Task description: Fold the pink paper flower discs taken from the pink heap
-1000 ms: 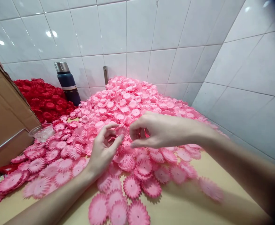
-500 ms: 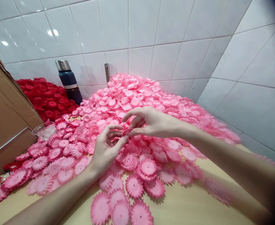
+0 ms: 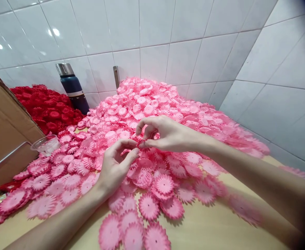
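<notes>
Honestly the easy slip here is losing that tiny pink piece (image 3: 139, 143): it's pinched right where both sets of fingertips meet, and if either grip loosens it'd drop into the pink pile (image 3: 152, 104) below and be impossible to pick out again, since everything down there looks the same. The left hand (image 3: 116, 166) comes up from below with thumb and forefinger curled toward the piece, the right hand (image 3: 165, 133) reaches in from the side and nips it from above, other fingers loosely bent. I can't tell which hand carries most of the hold. The piece sits between the two hands, just above the heap's front slope. A forearm sweeping sideways could also scatter the loose petals (image 3: 148, 206) on the table (image 3: 206, 232) edge.
</notes>
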`<state>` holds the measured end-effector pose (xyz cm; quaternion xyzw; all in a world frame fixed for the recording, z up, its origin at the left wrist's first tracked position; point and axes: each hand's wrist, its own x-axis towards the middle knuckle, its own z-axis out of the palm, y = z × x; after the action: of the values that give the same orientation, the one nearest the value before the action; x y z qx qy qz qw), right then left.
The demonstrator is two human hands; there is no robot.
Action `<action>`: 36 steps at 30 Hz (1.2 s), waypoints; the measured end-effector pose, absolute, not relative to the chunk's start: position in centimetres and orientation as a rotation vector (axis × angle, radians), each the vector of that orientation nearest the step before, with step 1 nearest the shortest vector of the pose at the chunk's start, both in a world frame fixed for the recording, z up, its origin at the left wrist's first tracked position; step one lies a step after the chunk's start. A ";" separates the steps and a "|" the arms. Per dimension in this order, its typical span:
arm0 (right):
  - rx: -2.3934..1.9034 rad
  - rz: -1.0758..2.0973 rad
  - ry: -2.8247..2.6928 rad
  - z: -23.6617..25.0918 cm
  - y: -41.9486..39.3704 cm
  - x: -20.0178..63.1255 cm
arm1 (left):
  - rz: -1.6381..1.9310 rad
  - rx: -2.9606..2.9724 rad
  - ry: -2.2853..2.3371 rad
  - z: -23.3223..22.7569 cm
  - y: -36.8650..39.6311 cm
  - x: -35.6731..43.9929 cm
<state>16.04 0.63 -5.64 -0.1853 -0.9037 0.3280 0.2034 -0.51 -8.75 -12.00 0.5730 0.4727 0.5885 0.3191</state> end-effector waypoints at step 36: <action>-0.552 1.101 -2.449 -3.9 3.3 18.8 | 1.797 1.382 1.260 -11.6 -8.1 -0.9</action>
<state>18.76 3.27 -3.86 -0.1975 -0.8756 0.3935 0.1988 -0.89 -8.14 -11.61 0.5129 0.4678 0.6670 0.2706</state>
